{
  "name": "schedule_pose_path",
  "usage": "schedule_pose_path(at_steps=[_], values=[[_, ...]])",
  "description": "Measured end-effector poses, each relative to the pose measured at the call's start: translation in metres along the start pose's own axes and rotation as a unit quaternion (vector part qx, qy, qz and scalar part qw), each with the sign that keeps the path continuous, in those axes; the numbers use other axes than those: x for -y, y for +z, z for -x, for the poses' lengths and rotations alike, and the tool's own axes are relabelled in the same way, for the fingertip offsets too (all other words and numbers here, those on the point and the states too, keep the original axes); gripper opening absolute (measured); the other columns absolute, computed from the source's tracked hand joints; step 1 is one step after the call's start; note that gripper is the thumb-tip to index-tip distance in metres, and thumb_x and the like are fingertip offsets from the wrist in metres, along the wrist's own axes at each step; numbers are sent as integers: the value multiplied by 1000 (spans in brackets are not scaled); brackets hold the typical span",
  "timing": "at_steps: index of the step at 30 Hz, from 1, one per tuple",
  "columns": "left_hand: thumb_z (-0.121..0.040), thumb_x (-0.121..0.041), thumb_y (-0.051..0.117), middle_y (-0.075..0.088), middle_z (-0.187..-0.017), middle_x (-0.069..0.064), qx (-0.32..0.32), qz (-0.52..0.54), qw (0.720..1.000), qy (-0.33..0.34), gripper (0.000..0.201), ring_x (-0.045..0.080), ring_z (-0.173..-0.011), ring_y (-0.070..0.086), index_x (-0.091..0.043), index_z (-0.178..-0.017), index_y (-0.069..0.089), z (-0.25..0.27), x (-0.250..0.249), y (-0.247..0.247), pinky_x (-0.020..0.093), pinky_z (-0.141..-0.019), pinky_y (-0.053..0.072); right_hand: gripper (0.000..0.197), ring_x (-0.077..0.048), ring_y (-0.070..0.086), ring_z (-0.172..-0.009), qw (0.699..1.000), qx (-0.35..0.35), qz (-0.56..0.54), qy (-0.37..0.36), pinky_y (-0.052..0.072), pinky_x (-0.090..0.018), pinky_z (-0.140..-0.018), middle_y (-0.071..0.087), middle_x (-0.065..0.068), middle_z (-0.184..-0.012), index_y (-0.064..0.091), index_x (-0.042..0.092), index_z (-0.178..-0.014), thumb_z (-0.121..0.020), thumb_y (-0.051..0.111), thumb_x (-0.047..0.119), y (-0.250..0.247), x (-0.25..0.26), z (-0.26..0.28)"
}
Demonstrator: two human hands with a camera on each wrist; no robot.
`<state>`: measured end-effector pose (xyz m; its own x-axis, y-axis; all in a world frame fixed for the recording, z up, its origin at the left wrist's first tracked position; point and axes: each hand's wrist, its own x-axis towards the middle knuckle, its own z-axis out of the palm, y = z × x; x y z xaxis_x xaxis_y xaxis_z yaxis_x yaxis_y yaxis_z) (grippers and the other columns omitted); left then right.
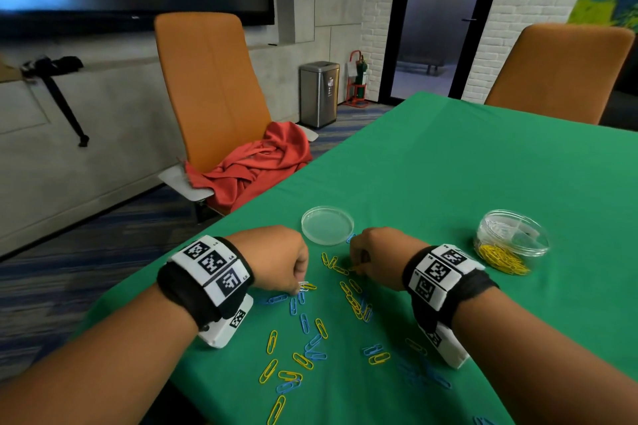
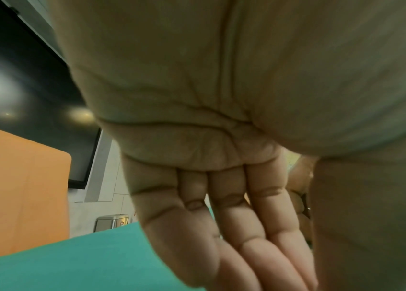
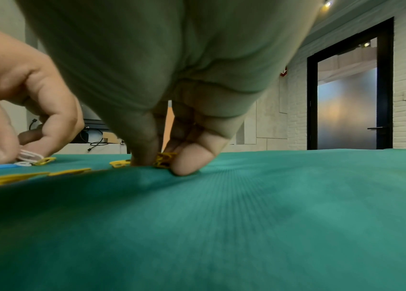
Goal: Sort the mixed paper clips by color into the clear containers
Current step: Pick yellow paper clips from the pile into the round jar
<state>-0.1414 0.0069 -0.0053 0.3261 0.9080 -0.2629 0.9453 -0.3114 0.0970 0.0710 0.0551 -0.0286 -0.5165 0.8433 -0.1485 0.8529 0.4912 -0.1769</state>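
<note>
Head view: both hands low over green-covered surface (image 1: 448, 162), near its near-left corner. Left hand (image 1: 276, 252) pinching white paper clips (image 1: 303, 285) between thumb and forefinger, tips touching cloth beside a yellow clip; same pinch seen in right wrist view (image 3: 30, 155). Right hand (image 1: 374, 254) pinching yellow paper clips (image 3: 164, 159) between thumb and fingertips, right at cloth level. Loose mix of yellow clips (image 1: 354, 300) and blue clips (image 1: 303, 321) scattered between and below both wrists, toward near edge. Shallow clear dish (image 1: 327, 225) just beyond the hands, looks empty. Clear round container (image 1: 512, 233) toward right side, tipped, yellow pile (image 1: 504, 259) spilling from its mouth onto cloth. Left wrist view: palm and straightish outer fingers (image 2: 234, 216) only, pinch hidden. Orange chair (image 1: 210, 86) with red cloth (image 1: 255, 166) off left edge.
</note>
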Motion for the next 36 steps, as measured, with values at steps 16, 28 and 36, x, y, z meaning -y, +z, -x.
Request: schedule_pose_path(at_steps=[16,28,36], values=[[-83,-28,60,65,-70,-12,-18,26,999,-7,11,4,-67,59,-23,-82,69,4,7,-6,18,-63,44,14,-6,54,-66,998,-41,-35,18,36,-8,-56,56,15,-64,57,29,-72,-78,63,18,-22,-41,74],[-85,-29,75,77,-83,-10,-140,165,958,188,10,-2,-76,67,-21,-88,80,-107,-134,-65,14,-68,47,13,-5,55,-56,939,5,-76,336,41,-15,-47,60,10,-59,60,24,-68,-75,63,13,-23,-178,173],[-88,-26,66,76,-98,-8,-144,41,976,161,16,14,-91,69,-23,-94,80,-202,-238,-69,27,-82,54,13,-13,60,-55,923,5,-175,342,56,-27,-62,64,3,-60,66,21,-78,-73,65,8,-23,-185,177]])
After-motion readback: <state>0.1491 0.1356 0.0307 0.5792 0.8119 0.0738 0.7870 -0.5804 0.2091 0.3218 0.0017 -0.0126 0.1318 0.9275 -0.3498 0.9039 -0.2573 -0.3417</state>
